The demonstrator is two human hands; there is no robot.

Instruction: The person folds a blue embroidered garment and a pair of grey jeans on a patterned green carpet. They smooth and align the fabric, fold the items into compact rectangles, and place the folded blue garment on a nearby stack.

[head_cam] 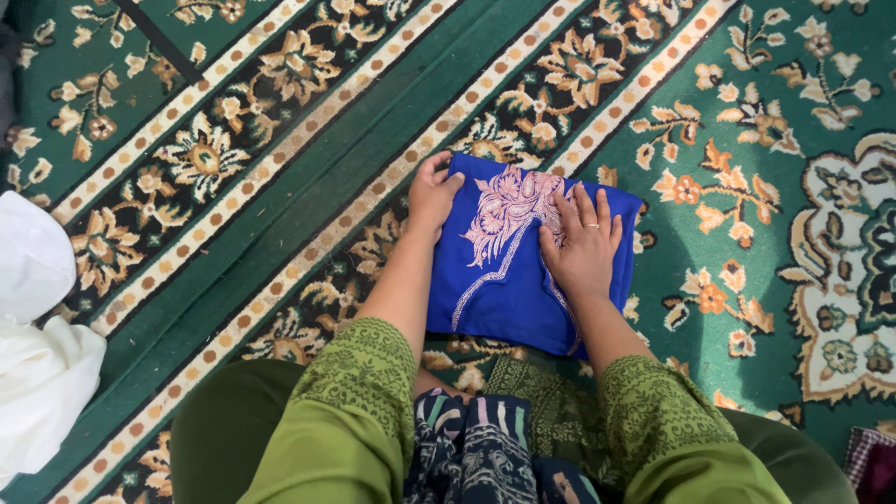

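Item: folded blue cloth (509, 280) with pale pink embroidery (509, 210), lying flat on the green patterned carpet (308, 196) just in front of my knees.

Left hand (431, 194): fingers curled over the cloth's far left corner, thumb on top, pinching that edge lightly.

Right hand (583, 245): spread flat, palm down, pressing the right half of the cloth; ring visible on one finger.

Sleeves: green printed sleeves (359, 383) reach to both forearms; a dark striped fabric (485, 439) sits bunched in my lap, touching the near edge of the fold or just short of it, I cannot tell which.

Other stock: white cloth (37, 345) heaped at the left edge, well apart; a scrap of checked fabric (873, 457) at the near right corner.

Risks, as I judge them:
- Fold slipping. The layers look thin and smooth; if I lift my flat hand before the crease has set, the top layer may spring open.
- Uneven edges. The near right corner already looks slightly off square; pulling with the pinching hand could skew it further.
- Snagging. The ring could catch raised embroidery threads if I drag the palm across rather than lifting it.
- Creased embroidery. Heavy pressure over the stitched motif may set a wrinkle through it.
- Lap fabric could drag the near edge if I shift my knees.
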